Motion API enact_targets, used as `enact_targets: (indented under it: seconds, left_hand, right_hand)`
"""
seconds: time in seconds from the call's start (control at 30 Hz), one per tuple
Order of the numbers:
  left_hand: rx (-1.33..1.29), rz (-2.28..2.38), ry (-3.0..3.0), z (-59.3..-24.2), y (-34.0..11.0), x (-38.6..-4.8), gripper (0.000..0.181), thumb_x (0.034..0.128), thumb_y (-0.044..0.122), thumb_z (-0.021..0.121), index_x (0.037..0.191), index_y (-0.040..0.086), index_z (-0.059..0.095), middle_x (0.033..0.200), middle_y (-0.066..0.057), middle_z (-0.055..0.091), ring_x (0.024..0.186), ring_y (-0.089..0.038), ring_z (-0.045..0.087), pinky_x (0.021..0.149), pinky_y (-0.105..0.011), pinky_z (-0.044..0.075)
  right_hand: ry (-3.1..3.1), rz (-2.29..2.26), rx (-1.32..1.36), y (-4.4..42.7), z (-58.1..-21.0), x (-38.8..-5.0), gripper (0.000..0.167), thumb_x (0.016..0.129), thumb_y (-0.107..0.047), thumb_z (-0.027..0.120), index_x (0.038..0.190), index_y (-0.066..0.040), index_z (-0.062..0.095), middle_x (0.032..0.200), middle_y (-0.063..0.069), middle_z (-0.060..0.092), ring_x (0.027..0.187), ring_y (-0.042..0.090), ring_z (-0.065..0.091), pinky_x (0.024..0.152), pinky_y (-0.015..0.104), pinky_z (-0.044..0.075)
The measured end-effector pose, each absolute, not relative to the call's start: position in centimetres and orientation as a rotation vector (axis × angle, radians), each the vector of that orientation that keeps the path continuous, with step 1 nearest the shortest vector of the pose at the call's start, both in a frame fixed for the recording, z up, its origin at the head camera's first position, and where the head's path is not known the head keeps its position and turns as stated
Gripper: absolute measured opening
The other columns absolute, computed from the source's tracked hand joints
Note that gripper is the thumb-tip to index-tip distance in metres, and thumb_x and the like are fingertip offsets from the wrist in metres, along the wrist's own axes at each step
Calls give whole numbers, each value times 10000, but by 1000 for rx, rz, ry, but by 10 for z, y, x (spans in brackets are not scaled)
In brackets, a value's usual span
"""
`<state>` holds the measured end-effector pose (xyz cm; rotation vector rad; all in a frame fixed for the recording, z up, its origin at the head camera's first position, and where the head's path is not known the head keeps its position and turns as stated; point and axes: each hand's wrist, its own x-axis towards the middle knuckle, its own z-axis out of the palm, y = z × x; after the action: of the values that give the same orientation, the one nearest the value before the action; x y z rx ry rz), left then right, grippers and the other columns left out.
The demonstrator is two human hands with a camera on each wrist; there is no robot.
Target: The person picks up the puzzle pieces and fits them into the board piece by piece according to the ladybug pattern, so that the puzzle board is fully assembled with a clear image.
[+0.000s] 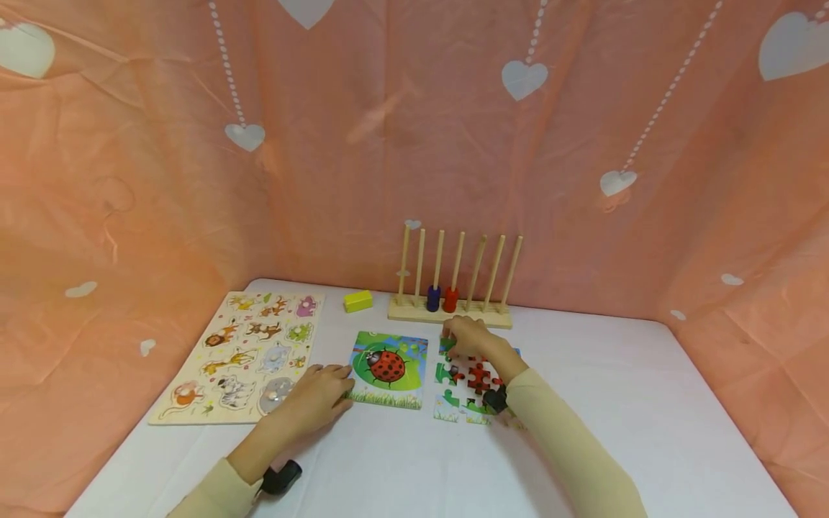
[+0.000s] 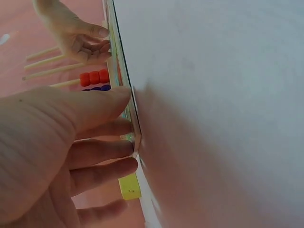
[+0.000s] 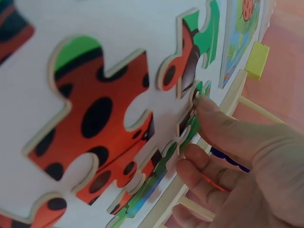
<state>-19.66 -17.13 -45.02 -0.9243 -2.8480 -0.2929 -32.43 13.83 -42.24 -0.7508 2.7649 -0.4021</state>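
A ladybug picture board (image 1: 404, 394) lies flat in the middle of the white table. My left hand (image 1: 317, 397) rests at its left edge, thumb and fingers nearly straight and touching the rim, as the left wrist view shows. To the right of the board are several loose ladybug jigsaw pieces, spread with gaps between them. My right hand (image 1: 470, 338) is over the far left part of them. In the right wrist view its thumb and curled fingers pinch a green jigsaw piece (image 3: 192, 132) low at the table. A large red spotted piece (image 3: 95, 114) lies nearby.
An animal peg puzzle board (image 1: 252, 352) lies on the left. A yellow block (image 1: 358, 301) sits behind the ladybug board. At the back stands a wooden peg rack (image 1: 408, 311) with blue beads (image 1: 433, 298) and red beads (image 1: 450, 299). A pink curtain (image 1: 363, 165) surrounds the table.
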Motion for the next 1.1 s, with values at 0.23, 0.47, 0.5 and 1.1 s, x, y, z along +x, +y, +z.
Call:
enact_targets:
  seconds: [0.23,0.47,0.5,1.1]
  left_hand:
    - [-927,-300,-2704,-455,-174,-205,176,817,120,798,944,40,707,1053,-144,706,997,-317,655,830,-516,528]
    - [-785,-337,-2898,-456,-173,-210,471,947,271,681,1298,-37,621,1387,-262,533,1319,-424,459,1021,-641,393]
    - [-765,-342,-2934,-456,-173,-210,505,963,288,656,1351,-28,585,1441,-282,475,1362,-448,402,1043,-674,349]
    - [-703,-409,-3047,-452,-180,-209,588,986,348,616,1445,3,494,1490,-301,406,1379,-494,357,1055,-754,232]
  right_hand:
    - [2751,-399,-699,137,-418,-324,320,846,-170,817,1106,-85,651,1021,63,642,1022,289,577,952,553,390]
    - [2741,-344,-658,141,-416,-325,368,828,-255,834,1086,-109,616,977,29,597,998,275,524,938,538,375]
    - [2735,-346,-664,141,-417,-324,375,824,-259,838,1084,-107,614,971,27,594,994,276,520,937,543,372]
    - [2710,-476,-765,139,-419,-329,363,807,-174,851,1041,-73,592,989,55,607,874,218,560,795,390,470]
